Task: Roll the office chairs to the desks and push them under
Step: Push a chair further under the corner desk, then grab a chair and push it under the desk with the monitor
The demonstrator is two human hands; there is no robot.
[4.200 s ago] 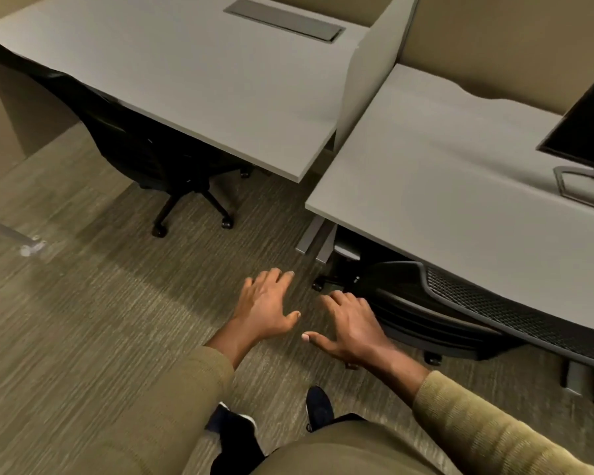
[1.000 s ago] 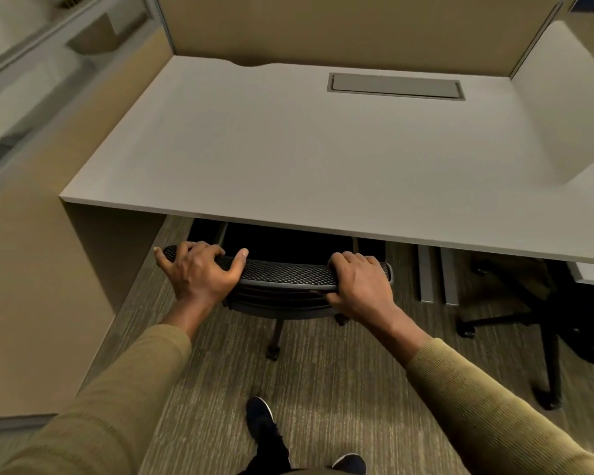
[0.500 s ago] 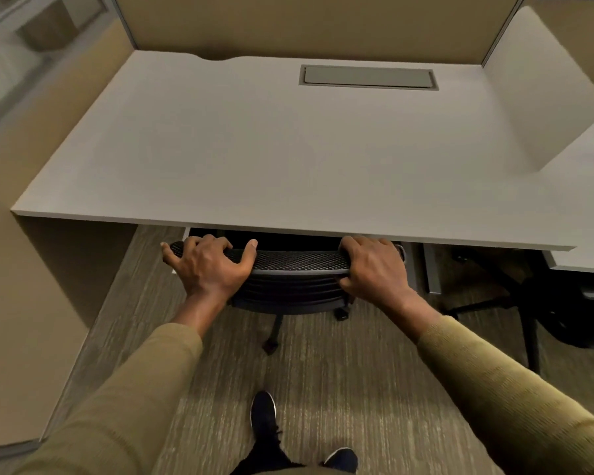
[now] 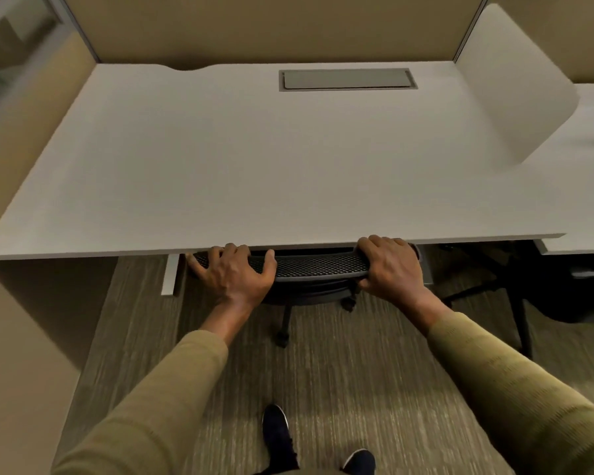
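A black office chair (image 4: 314,267) with a mesh back sits mostly under the grey desk (image 4: 254,166); only the top of its backrest, part of its base and two casters show below the desk's front edge. My left hand (image 4: 235,272) grips the left end of the backrest's top rim. My right hand (image 4: 390,264) grips the right end. The knuckles of both hands are at the desk edge. The seat is hidden beneath the desktop.
A second black chair (image 4: 559,289) stands under the neighbouring desk (image 4: 583,241) on the right. A grey divider panel (image 4: 515,87) separates the desks. A tan partition (image 4: 18,320) closes the left side. A cable hatch (image 4: 347,79) lies at the desk's back. My feet (image 4: 278,433) are on the carpet.
Both hands have pushed the chair further under the desk; the backrest top has gone from clear of the front edge to right at it. Earlier, my hands were free by the right desk.
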